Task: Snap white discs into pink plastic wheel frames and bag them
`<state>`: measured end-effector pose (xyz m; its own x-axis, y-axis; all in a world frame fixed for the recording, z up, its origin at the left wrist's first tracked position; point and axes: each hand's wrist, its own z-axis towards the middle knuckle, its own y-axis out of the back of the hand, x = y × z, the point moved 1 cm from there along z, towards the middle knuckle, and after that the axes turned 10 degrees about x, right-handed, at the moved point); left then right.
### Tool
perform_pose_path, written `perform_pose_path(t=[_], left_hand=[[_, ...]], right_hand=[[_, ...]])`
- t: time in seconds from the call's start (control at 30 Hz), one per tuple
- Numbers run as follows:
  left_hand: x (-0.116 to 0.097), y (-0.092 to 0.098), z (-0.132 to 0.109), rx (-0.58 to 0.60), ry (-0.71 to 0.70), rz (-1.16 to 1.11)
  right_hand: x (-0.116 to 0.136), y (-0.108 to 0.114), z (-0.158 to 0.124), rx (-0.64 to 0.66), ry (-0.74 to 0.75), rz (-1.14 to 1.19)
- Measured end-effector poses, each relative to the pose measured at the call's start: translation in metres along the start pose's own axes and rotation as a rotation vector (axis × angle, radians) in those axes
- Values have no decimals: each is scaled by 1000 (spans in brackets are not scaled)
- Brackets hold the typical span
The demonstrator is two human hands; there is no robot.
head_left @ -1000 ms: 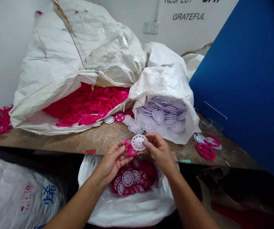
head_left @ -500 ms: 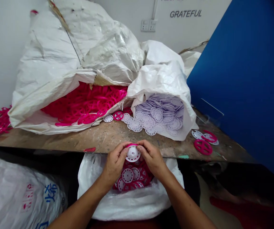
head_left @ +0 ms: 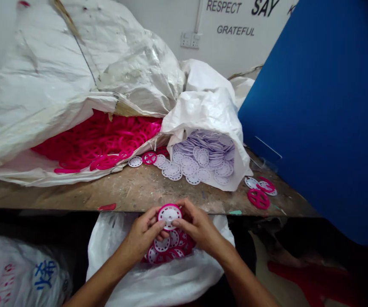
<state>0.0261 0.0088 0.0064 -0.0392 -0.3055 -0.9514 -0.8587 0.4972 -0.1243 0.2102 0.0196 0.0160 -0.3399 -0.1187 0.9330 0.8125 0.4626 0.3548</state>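
Disc and ring: white perforated disc [head_left: 169, 216] now lies centred within the magenta plastic ring [head_left: 168, 206]; a second ago, the two overlapped off-centre.
Left hand [head_left: 140, 238]: has come in against the ring's left side.
Right hand [head_left: 196, 226]: has shifted from the disc's upper side to the ring's right side.
Pair's position: lower, now just in front of the workbench [head_left: 107, 192] edge.
View: shifted; the wall lettering [head_left: 224, 6] above the workbench has come fully into frame.
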Motion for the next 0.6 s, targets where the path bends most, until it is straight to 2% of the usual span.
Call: perform_pose_path(t=[0.07, 0.13, 0.2, 0.27, 0.37, 0.47, 0.53, 0.6], left_hand=[[-9, 11, -2, 102, 32, 91], [-21, 29, 0, 80, 1, 287], [-34, 50, 10, -88, -85, 535], [-47, 70, 30, -294, -202, 768], [-57, 95, 71, -463, -340, 954], [-59, 114, 108, -490, -359, 946], [-58, 120, 120, -496, -361, 907], [-56, 119, 119, -499, -366, 844]], right_hand=[[0, 27, 7, -33, -12, -134], [-7, 59, 17, -249, -42, -337], [-21, 86, 29, -429, -73, -554], [-38, 102, 40, -456, -91, -733], [-60, 110, 46, -381, -128, -885], [-67, 111, 42, -349, -130, -902], [-61, 111, 34, -415, -127, -901], [-48, 106, 26, -564, -128, -893]])
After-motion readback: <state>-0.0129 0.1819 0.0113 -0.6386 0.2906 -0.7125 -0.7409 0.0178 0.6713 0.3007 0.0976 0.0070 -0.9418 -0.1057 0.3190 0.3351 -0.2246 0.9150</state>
